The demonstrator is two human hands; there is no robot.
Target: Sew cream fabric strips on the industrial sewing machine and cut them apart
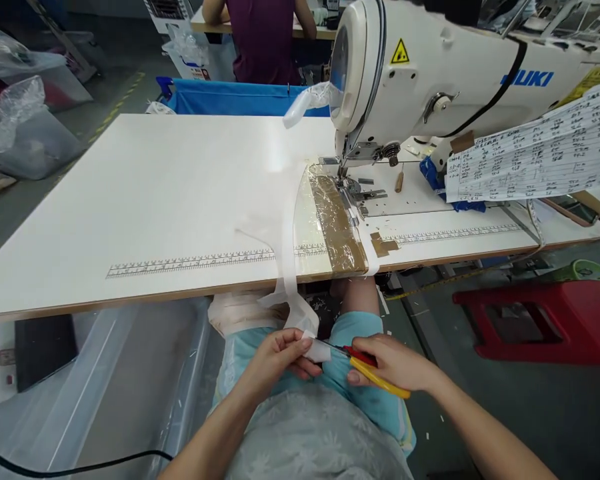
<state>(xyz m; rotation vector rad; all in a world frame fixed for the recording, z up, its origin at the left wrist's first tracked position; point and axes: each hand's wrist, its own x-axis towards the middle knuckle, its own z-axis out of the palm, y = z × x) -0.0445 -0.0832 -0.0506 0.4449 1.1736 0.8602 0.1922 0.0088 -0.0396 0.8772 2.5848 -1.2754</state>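
Observation:
Above my lap, my left hand (287, 353) pinches a white fabric strip (289, 267). From there the strip runs up over the table edge toward the sewing machine (363, 87). My right hand (393, 363) is wrapped round scissors (377, 379) with red and yellow handles. Their blades point left and meet the strip beside my left fingers; whether they are closed on it I cannot tell. A second white band (367, 250) hangs over the table edge below the needle area, next to brown tape (337, 227).
The white table (195, 173) carries a printed ruler (190, 263). Handwritten paper sheets (535, 150) hang at the machine's right. A red stool (555, 323) stands at right, a clear plastic bin (125, 380) below left. A person in a purple top (263, 40) sits beyond a blue cloth bin (230, 98).

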